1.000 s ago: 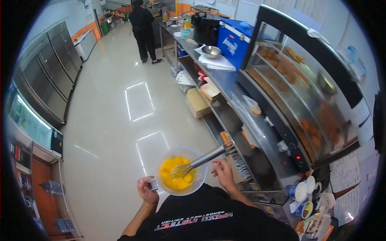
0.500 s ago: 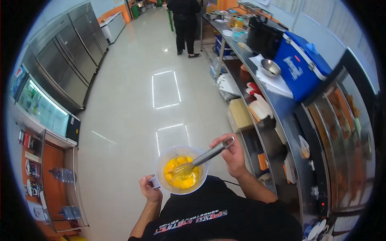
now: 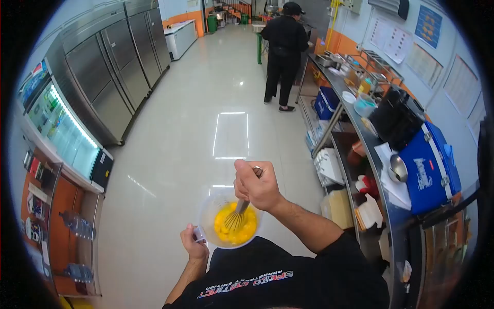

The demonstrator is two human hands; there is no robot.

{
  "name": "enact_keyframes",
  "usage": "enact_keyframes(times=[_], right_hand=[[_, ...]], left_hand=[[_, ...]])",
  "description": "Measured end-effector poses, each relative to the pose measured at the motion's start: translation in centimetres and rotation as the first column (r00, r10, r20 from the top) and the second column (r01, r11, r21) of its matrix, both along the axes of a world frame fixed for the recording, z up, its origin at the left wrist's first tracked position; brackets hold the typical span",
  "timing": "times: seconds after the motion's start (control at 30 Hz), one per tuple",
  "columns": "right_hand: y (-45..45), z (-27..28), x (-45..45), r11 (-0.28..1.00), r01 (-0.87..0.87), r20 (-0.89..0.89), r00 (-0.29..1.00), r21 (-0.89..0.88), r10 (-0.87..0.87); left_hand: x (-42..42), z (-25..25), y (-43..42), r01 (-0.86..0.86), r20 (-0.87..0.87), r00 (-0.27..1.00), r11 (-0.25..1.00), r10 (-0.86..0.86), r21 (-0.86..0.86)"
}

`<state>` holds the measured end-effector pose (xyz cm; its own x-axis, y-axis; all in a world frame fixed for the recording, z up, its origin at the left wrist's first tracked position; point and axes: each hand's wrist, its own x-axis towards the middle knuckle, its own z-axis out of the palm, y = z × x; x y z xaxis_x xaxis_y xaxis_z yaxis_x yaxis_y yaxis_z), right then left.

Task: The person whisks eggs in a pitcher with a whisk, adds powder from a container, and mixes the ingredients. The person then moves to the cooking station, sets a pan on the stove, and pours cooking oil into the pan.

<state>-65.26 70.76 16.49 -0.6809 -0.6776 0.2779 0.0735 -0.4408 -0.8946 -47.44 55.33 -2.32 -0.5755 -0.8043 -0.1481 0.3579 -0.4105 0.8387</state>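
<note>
My left hand (image 3: 195, 243) is closed around the handle of a translucent plastic measuring jug (image 3: 208, 208), held in front of my body above the floor. Inside the jug lie yellow beaten eggs (image 3: 248, 226), partly mixed. My right hand (image 3: 259, 186) makes a fist around the grey handle of a whisk (image 3: 240, 212), gripping it from above. The whisk stands nearly upright, its wires dipping into the egg. Its hanging loop shows above my fist.
Steel fridges (image 3: 98, 72) and a lit glass-door cooler (image 3: 67, 129) line the left. On the right runs a steel counter (image 3: 371, 135) with a blue cool box (image 3: 429, 170) and a metal bowl (image 3: 398, 168). Ahead, a person in black (image 3: 283, 51) stands facing away.
My right hand has shifted from a loose hold at the whisk's end to a full fist over its handle. The whisk is more upright, the yolks more broken. My view has tilted up and right.
</note>
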Motion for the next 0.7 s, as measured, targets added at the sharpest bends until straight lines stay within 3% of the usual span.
enact_keyframes(times=[0.13, 0.2, 0.33, 0.4, 0.43, 0.5, 0.63, 0.7], right_hand=[[-9.8, 2.4, -5.2, 0.992, 0.058, -0.010, 0.998, -0.114, -0.060], [-13.4, 3.7, -8.0, 0.989, 0.131, -0.325, 0.935, -0.061, -0.144], [-21.1, 3.3, -13.6, 0.985, 0.172, -0.116, 0.979, 0.022, -0.168], [-24.8, 3.1, -16.7, 0.969, 0.169, 0.030, 0.986, -0.180, -0.166], [-26.3, 3.3, -18.4, 0.968, 0.170, 0.035, 0.985, -0.185, -0.167], [-29.0, 3.4, -21.8, 0.961, 0.261, -0.161, 0.949, -0.089, -0.272], [-34.8, 1.4, -28.8, 0.977, 0.215, -0.113, 0.970, 0.001, -0.214], [-36.6, 1.7, -32.1, 0.968, 0.129, 0.053, 0.991, -0.213, -0.121]], left_hand=[[-8.1, 2.6, -10.8, -0.039, -0.014, 0.999, 0.983, 0.037, -0.178], [-10.9, 3.2, -17.0, 0.204, 0.023, 0.979, 0.954, -0.204, -0.221], [-18.3, 4.1, -24.6, 0.111, 0.055, 0.993, 0.980, -0.103, -0.164], [-21.1, 4.2, -28.4, 0.166, 0.030, 0.986, 0.973, -0.164, -0.163], [-22.7, 3.7, -30.3, 0.168, 0.034, 0.986, 0.971, -0.164, -0.168], [-25.7, 2.3, -33.7, 0.095, 0.018, 0.995, 0.993, -0.094, -0.077], [-31.9, 1.8, -39.2, 0.142, 0.003, 0.990, 0.984, -0.142, -0.104], [-34.9, -0.2, -42.2, 0.054, -0.011, 0.998, 0.996, -0.055, -0.068]])
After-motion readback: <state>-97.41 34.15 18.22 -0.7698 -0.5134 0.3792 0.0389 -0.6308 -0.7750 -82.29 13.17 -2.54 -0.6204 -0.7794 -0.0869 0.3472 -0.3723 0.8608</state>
